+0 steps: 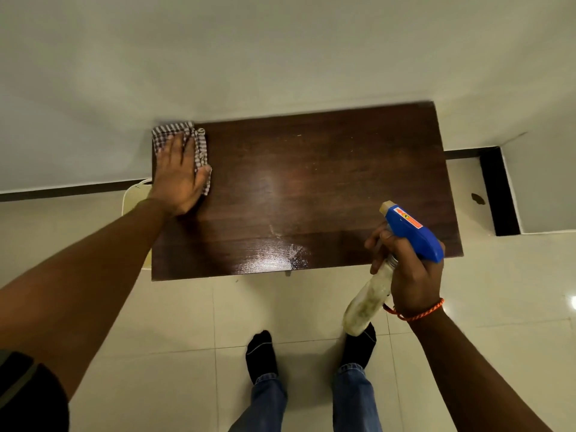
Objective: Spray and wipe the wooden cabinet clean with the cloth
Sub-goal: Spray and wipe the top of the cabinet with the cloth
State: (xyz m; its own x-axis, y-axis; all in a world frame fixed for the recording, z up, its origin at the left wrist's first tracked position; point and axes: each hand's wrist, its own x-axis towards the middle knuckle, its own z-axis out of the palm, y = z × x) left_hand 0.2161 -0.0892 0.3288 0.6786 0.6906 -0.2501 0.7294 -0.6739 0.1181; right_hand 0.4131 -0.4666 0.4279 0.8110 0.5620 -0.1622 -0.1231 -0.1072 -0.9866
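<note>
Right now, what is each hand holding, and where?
Right hand grips the spray bottle at its neck; left hand presses flat on the cloth.

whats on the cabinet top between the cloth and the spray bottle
Head view: only bare cabinet top lies between the cloth and the bottle, with a wet sheen near the front edge.

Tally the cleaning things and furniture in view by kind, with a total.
Checked grey-and-white cloth: 1
Blue-headed clear plastic spray bottle: 1
Dark brown wooden cabinet: 1
Total: 3
</note>
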